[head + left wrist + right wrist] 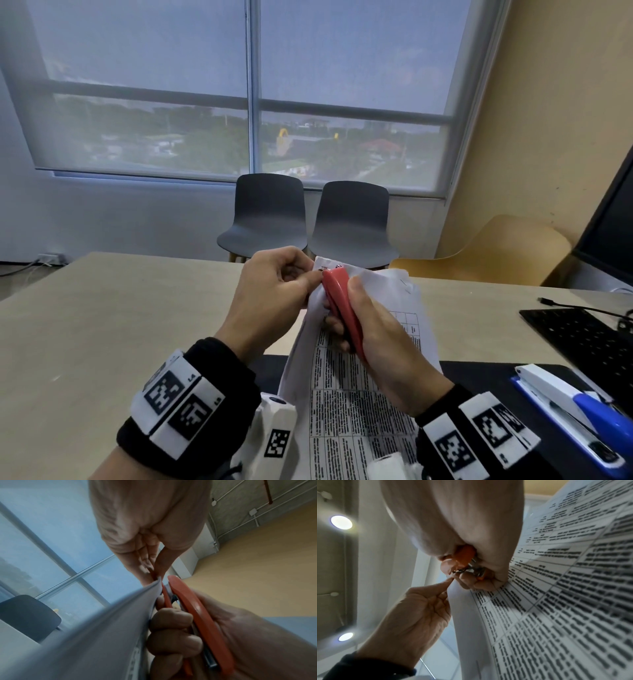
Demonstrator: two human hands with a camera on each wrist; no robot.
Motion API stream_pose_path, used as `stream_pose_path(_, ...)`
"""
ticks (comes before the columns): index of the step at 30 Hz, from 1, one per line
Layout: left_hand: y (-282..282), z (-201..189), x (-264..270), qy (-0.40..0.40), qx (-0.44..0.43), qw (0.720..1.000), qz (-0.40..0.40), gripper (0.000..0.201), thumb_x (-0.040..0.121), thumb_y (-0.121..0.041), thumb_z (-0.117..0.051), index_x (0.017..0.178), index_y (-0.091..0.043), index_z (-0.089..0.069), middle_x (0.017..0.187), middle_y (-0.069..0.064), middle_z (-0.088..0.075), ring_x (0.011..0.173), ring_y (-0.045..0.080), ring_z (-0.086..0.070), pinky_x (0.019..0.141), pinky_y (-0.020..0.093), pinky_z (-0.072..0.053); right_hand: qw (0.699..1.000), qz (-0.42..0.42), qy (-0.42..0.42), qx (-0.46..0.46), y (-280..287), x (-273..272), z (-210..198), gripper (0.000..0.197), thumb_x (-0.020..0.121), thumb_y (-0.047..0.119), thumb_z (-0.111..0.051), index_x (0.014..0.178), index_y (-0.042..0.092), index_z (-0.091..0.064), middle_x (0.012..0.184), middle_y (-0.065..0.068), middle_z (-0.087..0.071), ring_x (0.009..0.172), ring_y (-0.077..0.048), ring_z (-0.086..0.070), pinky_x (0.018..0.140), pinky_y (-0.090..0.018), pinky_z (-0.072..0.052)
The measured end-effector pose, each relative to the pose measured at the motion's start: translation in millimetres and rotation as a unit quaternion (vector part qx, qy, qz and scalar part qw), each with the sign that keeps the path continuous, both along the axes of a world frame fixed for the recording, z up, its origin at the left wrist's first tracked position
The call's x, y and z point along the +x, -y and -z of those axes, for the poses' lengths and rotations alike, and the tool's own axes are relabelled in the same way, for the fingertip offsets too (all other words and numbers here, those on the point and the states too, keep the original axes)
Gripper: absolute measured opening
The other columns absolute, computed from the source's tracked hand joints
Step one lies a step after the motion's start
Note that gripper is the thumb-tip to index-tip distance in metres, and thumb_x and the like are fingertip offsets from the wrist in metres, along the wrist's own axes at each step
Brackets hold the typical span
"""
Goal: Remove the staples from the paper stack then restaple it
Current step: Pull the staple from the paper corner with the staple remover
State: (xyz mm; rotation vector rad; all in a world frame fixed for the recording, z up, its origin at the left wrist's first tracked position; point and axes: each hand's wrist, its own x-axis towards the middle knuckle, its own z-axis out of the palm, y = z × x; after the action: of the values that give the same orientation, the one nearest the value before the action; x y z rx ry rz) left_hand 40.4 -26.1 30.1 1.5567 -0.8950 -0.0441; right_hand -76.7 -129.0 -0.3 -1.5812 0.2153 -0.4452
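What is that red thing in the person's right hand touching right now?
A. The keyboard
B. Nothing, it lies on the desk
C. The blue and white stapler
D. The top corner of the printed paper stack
D: the right hand grips the red stapler, its nose at the corner of the paper stack that the left hand pinches.

two hands [274, 291], one red stapler [340, 308], one paper stack [359, 394], one blue-and-white stapler [565, 407], three chairs [270, 212], one keyboard [582, 339]

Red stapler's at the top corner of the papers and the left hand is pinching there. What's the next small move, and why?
Probably squeeze. The right hand grips the red handheld stapler, its mouth over the top corner of the printed white paper stack. The left hand pinches that corner, so keep its fingertips out of the mouth.
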Motion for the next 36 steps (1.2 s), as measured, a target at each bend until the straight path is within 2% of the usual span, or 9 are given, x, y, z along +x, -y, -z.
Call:
stream_pose_path(7,-5.6,-10.5,-1.1,0.045,0.014,0.999,0.002,0.039,0.093,-0.041,-0.058,0.069,-0.01,-0.063,0.068,0.019,-0.063,0.066,0.04,-0.058,0.064,0.058,-0.055,0.997,-0.032,0.013,-0.074,0.6,-7.3,-6.1,0.039,0.1,0.049,-0.029,0.109,0.027,-0.059,0.073,0.019,-0.063,0.069,0.006,-0.057,0.067,-0.012,-0.046)
stream_pose_path(12,-6.4,-11.6,-1.5,0.035,0.022,0.999,-0.006,0.039,0.091,-0.04,-0.057,0.068,-0.008,-0.057,0.068,0.023,-0.056,0.061,0.024,-0.048,0.063,0.057,-0.051,0.983,0.014,0.03,-0.183,0.6,-7.1,-8.8,0.036,0.095,0.058,-0.033,0.096,0.031,-0.057,0.077,0.004,-0.051,0.071,-0.009,-0.048,0.069,-0.027,-0.043)
stream_pose_path(15,-8.1,-11.4,0.8,0.004,0.031,0.999,0.029,0.037,0.1,-0.025,-0.058,0.073,0.0,-0.057,0.07,0.024,-0.056,0.061,0.018,-0.052,0.058,0.041,-0.053,0.959,0.048,0.038,-0.275,6.1,-8.5,-12.7,0.033,0.099,0.055,-0.034,0.093,0.029,-0.053,0.071,0.006,-0.048,0.065,-0.014,-0.046,0.064,-0.034,-0.043)
stream_pose_path(18,-11.2,-14.0,2.2,-0.033,0.033,0.997,0.065,0.034,0.101,-0.018,-0.056,0.073,0.002,-0.055,0.065,0.01,-0.053,0.056,0.009,-0.05,0.054,0.022,-0.049,0.943,0.052,0.041,-0.325,10.1,-8.7,-13.6,0.031,0.1,0.057,-0.035,0.094,0.032,-0.053,0.072,0.007,-0.051,0.068,-0.018,-0.05,0.068,-0.042,-0.045)
stream_pose_path(23,-9.9,-15.0,-0.8,-0.025,0.016,0.998,0.063,0.035,0.1,-0.015,-0.057,0.066,-0.007,-0.053,0.06,0.005,-0.051,0.053,0.008,-0.049,0.052,0.023,-0.048,0.99,-0.003,0.023,-0.138,8.1,-5.7,-13.3,0.046,0.097,0.058,-0.032,0.096,0.02,-0.059,0.073,0.003,-0.05,0.066,-0.009,-0.045,0.064,-0.024,-0.041)
stream_pose_path(27,-7.4,-11.9,2.3,0.047,0.026,0.998,0.042,0.036,0.098,-0.029,-0.056,0.071,-0.005,-0.054,0.07,0.023,-0.058,0.062,0.03,-0.053,0.065,0.051,-0.057,0.998,-0.052,0.008,0.032,7.7,-2.4,-12.4,0.058,0.097,0.06,-0.03,0.103,0.012,-0.062,0.069,0.001,-0.049,0.06,-0.009,-0.044,0.058,-0.022,-0.038)
stream_pose_path(29,-8.1,-11.7,5.5,0.057,0.058,0.996,0.044,0.035,0.1,-0.028,-0.051,0.074,-0.006,-0.057,0.072,0.02,-0.061,0.067,0.034,-0.057,0.069,0.057,-0.056,0.998,-0.061,-0.004,0.029,8.4,-1.7,-11.3,0.062,0.095,0.062,-0.031,0.106,0.011,-0.064,0.073,0.0,-0.052,0.064,-0.009,-0.048,0.061,-0.022,-0.041)
stream_pose_path(32,-10.1,-11.1,9.4,0.063,0.091,0.992,0.059,0.039,0.105,-0.028,-0.042,0.075,-0.006,-0.052,0.065,0.004,-0.055,0.064,0.02,-0.053,0.07,0.057,-0.052,0.997,-0.068,-0.018,0.01,6.9,-2.3,-12.1,0.059,0.096,0.059,-0.03,0.109,0.012,-0.064,0.079,-0.002,-0.059,0.068,-0.009,-0.055,0.065,-0.021,-0.048)
stream_pose_path(36,-9.9,-5.5,10.6,0.09,0.089,0.99,0.066,0.044,0.107,-0.034,-0.039,0.076,-0.004,-0.049,0.062,0.007,-0.053,0.06,0.025,-0.051,0.062,0.053,-0.048,0.995,-0.083,-0.035,0.048,6.5,-4.9,-17.0,0.055,0.1,0.052,-0.033,0.111,0.008,-0.064,0.09,-0.009,-0.067,0.075,-0.017,-0.062,0.069,-0.023,-0.051)
